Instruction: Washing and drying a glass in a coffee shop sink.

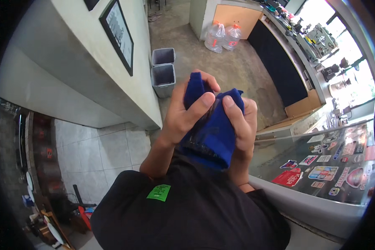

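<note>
A blue cloth item with dark patches, its exact kind unclear, is held up in front of my chest. My left hand grips its upper left part, with the thumb on top and a fold of blue cloth standing up between thumb and fingers. At the upper right edge, my right hand pinches the cloth with its thumb on the near face and its fingers behind. The lower end of the cloth hangs over my black shirt, which bears a green label.
Two grey bins stand by the wall with a framed picture. Two large plastic bottles stand on the floor farther ahead. To the right are a sticker-covered fridge and a cluttered counter.
</note>
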Tool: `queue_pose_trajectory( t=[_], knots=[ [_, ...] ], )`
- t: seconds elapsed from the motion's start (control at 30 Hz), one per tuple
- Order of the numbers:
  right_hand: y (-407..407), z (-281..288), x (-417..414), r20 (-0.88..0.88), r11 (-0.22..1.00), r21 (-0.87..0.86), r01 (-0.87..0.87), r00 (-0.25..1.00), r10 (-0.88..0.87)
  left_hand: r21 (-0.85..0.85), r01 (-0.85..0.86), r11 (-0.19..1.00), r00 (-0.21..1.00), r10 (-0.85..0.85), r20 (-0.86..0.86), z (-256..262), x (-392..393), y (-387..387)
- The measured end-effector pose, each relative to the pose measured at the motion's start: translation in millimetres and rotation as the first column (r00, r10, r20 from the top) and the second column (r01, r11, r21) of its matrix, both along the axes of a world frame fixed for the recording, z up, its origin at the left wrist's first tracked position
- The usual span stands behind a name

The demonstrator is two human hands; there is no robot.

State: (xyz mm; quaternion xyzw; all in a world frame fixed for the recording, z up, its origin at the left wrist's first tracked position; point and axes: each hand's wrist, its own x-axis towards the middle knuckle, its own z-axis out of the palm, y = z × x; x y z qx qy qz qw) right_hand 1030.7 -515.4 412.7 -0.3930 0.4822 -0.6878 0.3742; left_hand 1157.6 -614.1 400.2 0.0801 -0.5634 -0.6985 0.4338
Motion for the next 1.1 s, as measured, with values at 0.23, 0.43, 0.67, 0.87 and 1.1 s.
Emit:
queue_pose_trajectory(
  t=[0.23,0.43,0.67,0.87,1.1],
  knots=[
    [-4.3,-2.7,-6.9,-0.069,1.000,0.002,-0.020,0.997,0.020,-0.018,-0.032,0.999,0.989,0.034,0.145,5.8,-8.0,-1.4],
    [-6.8,-8.6,-3.0,0.170,0.989,-0.143,0.031,0.985,-0.006,0.323,0.026,0.946,0.981,0.038,-0.191,1.1,-22.6,8.0],
    [-17.9,-67.8,-5.0,0.623,0.949,-0.307,0.076,0.769,0.140,0.499,0.096,0.861,0.905,0.133,-0.405,-9.2,-42.6,20.6],
    [-21.1,-40.0,-9.3,0.746,0.963,-0.236,-0.129,0.610,0.265,0.280,-0.091,0.956,0.984,0.129,-0.120,-6.5,-35.9,9.1],
    [5.9,-8.5,-34.5,0.162,0.998,0.040,-0.051,0.986,0.044,-0.169,-0.087,0.982,0.952,0.132,0.276,5.3,-21.7,22.4]
  ],
)
